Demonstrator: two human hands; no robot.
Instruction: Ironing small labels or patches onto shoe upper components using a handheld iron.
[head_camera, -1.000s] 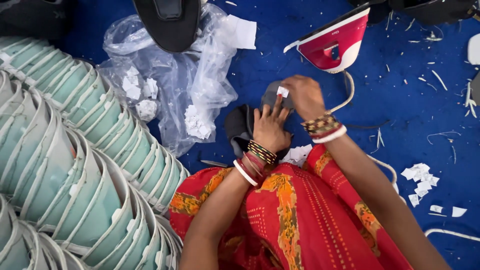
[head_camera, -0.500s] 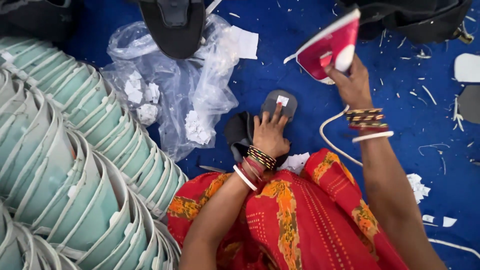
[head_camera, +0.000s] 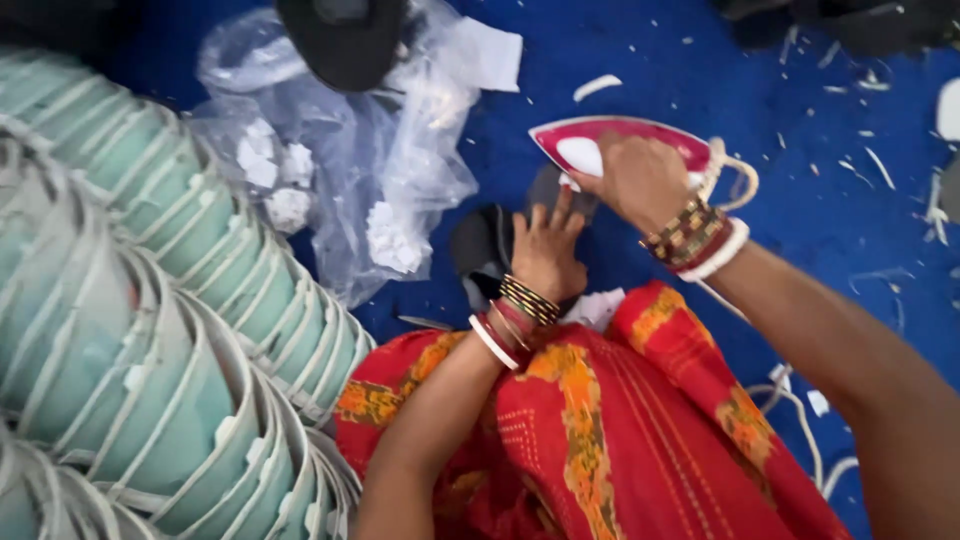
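Lowering iron (head_camera: 620, 145) w/ right hand (head_camera: 640, 180), now over dark piece (head_camera: 500, 250), left hand (head_camera: 548, 255) pinning

Count: 1 iron (head_camera: 620, 145), 1 dark fabric piece (head_camera: 490, 250), 1 clear plastic bag (head_camera: 400, 170), 2 hands: left (head_camera: 545, 255), right (head_camera: 640, 180). Bangle stacks: 2, one per wrist. Nested green cups at the mat's (head_camera: 800, 200) left edge and white scraps: too many to count.

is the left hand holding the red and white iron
No, the right hand grips the iron, while the left hand presses flat on the dark fabric piece.
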